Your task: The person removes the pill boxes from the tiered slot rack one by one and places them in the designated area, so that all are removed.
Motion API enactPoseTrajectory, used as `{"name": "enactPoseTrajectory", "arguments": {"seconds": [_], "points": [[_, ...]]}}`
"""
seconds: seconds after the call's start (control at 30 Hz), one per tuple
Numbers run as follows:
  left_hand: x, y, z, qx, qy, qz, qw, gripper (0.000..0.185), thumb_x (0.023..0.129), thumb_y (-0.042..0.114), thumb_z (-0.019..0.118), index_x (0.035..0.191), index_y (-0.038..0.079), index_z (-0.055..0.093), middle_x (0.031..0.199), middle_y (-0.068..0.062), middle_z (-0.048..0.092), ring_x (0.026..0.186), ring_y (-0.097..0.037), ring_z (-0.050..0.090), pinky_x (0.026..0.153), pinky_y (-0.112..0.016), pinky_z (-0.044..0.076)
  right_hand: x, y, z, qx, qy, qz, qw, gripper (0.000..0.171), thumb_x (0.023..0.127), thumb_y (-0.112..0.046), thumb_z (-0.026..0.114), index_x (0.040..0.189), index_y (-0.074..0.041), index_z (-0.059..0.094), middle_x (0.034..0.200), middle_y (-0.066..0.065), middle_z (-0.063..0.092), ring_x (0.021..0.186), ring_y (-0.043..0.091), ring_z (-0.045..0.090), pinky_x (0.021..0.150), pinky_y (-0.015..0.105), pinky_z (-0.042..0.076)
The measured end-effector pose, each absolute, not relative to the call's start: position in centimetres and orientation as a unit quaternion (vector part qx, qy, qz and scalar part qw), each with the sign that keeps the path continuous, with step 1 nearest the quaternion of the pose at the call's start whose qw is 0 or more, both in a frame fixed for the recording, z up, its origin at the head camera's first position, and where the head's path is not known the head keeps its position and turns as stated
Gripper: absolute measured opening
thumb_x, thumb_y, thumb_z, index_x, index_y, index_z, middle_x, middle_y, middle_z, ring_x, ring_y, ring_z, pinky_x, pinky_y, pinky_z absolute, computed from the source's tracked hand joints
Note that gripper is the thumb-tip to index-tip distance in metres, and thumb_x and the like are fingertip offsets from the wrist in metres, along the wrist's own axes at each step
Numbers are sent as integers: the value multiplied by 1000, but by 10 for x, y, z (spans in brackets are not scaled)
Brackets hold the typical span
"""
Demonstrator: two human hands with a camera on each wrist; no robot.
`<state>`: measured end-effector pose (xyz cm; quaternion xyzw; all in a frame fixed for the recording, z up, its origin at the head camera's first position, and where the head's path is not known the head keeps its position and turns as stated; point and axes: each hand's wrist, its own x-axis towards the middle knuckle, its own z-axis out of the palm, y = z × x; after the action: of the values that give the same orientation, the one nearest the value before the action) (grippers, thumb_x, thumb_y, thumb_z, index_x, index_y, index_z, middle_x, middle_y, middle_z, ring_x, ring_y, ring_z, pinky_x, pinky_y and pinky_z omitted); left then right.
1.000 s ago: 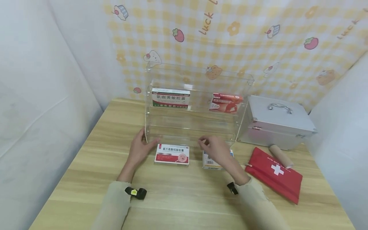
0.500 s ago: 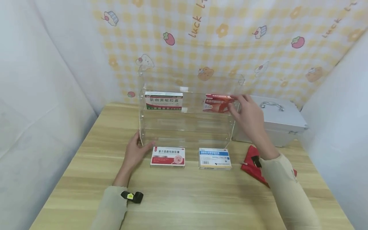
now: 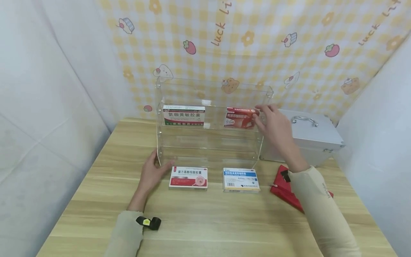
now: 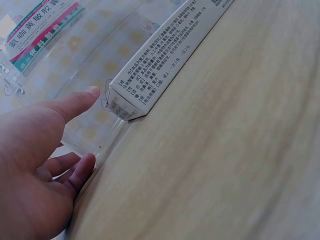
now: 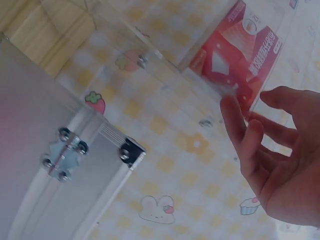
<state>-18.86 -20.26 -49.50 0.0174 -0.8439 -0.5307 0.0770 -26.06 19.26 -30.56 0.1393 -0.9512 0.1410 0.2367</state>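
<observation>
A clear acrylic shelf (image 3: 212, 144) stands at the back of the wooden table. On its upper tier are a green-and-white medicine box (image 3: 183, 115) and a red box (image 3: 239, 117). My right hand (image 3: 260, 117) reaches to the red box's right end, and its straight fingers touch it; the right wrist view shows the fingertips (image 5: 231, 112) at the red box (image 5: 240, 55). My left hand (image 3: 157, 165) rests open against the shelf's lower left corner, with its thumb (image 4: 75, 102) beside the red-and-white box (image 4: 165, 55). That box (image 3: 188, 177) lies flat in front of the shelf.
A blue-and-white box (image 3: 241, 179) lies beside the red-and-white one. A silver metal case (image 3: 308, 137) stands right of the shelf, with a red first-aid pouch (image 3: 282, 191) in front of it. White walls close in on both sides.
My right hand rose from the blue-and-white box on the table to the red box on the upper tier, which has since shifted slightly left. My left hand has stayed at the shelf corner.
</observation>
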Motion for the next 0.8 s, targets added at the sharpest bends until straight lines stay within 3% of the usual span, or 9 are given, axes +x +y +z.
{"name": "enactPoseTrajectory", "arguments": {"seconds": [0.2, 0.3, 0.43, 0.6, 0.73, 0.8], "points": [[-188, -203, -496, 17, -846, -528, 75, 86, 83, 47, 76, 153, 19, 34, 119, -12, 52, 70, -24, 44, 53, -33, 40, -263, 197, -295, 157, -963, 193, 108, 42, 100, -38, 57, 136, -18, 55, 124, 16, 64, 47, 16, 61, 45, 37, 45], [-188, -203, -496, 18, -845, -529, 75, 87, 83, 47, 76, 153, 19, 33, 125, -13, 52, 73, -24, 44, 56, -34, 41, -265, 200, -291, 149, -956, 245, 61, 42, 100, -38, 57, 137, -20, 55, 126, 18, 63, 45, 17, 62, 42, 40, 50], [-187, -203, -495, 17, -844, -531, 77, 86, 83, 46, 76, 153, 18, 34, 130, -14, 51, 77, -24, 44, 59, -36, 41, -268, 205, -287, 140, -945, 293, 38, 36, 99, -33, 60, 131, -19, 59, 120, 20, 65, 46, 22, 63, 42, 46, 51], [-188, -203, -494, 18, -845, -529, 75, 86, 83, 45, 77, 152, 18, 34, 125, -12, 52, 77, -24, 44, 59, -35, 41, -273, 207, -279, 140, -941, 308, 17, 32, 97, -24, 64, 127, -13, 63, 111, 21, 68, 52, 27, 66, 44, 48, 51], [-189, -203, -494, 16, -846, -527, 74, 85, 83, 44, 77, 152, 19, 35, 127, -13, 52, 77, -26, 45, 59, -37, 42, -279, 207, -267, 143, -942, 302, -28, 29, 98, -18, 62, 126, -9, 63, 109, 22, 68, 57, 32, 68, 49, 50, 53], [-190, -203, -494, 14, -847, -526, 76, 85, 83, 44, 77, 152, 18, 34, 132, -14, 51, 85, -26, 47, 65, -36, 43, -283, 208, -260, 150, -941, 298, -55, 29, 99, -16, 61, 126, -7, 62, 108, 23, 68, 59, 35, 68, 50, 51, 53]]}}
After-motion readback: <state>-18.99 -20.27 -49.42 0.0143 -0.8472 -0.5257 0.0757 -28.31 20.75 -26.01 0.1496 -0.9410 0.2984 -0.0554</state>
